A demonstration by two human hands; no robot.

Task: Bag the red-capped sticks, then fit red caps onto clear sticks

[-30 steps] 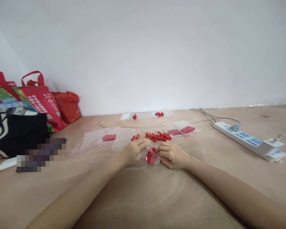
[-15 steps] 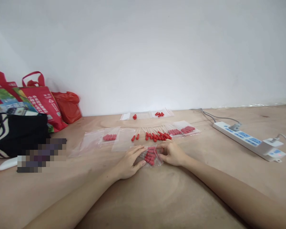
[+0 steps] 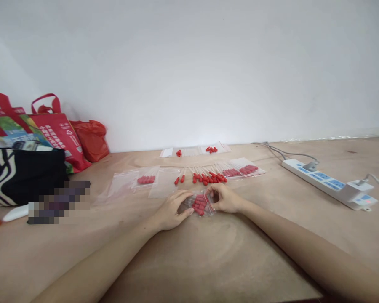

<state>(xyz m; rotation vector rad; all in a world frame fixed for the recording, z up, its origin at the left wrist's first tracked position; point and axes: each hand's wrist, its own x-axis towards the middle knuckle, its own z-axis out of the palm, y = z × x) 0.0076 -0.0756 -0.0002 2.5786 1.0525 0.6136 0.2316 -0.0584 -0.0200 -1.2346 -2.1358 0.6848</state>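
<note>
A small clear plastic bag (image 3: 200, 204) holding several red-tipped sticks lies on the wooden surface between my hands. My left hand (image 3: 172, 209) rests on the bag's left side, fingers curved and pressing it down. My right hand (image 3: 225, 198) pinches the bag's right upper edge with closed fingers. Just beyond lies a row of loose red-tipped sticks (image 3: 208, 178). An empty clear bag (image 3: 164, 187) sits beside them, and filled bags lie to the left (image 3: 146, 179) and right (image 3: 244, 170).
Two more small bags (image 3: 196, 150) lie near the white wall. A white power strip (image 3: 330, 185) with cables sits at the right. Red shopping bags (image 3: 55, 130) and a black-and-white striped bag (image 3: 22, 174) stand at the left, with a white object (image 3: 14, 213) near them.
My left hand has slid off the top of the bag to its left side. The bag now lies flatter, and my right hand has shifted to its right upper edge.
</note>
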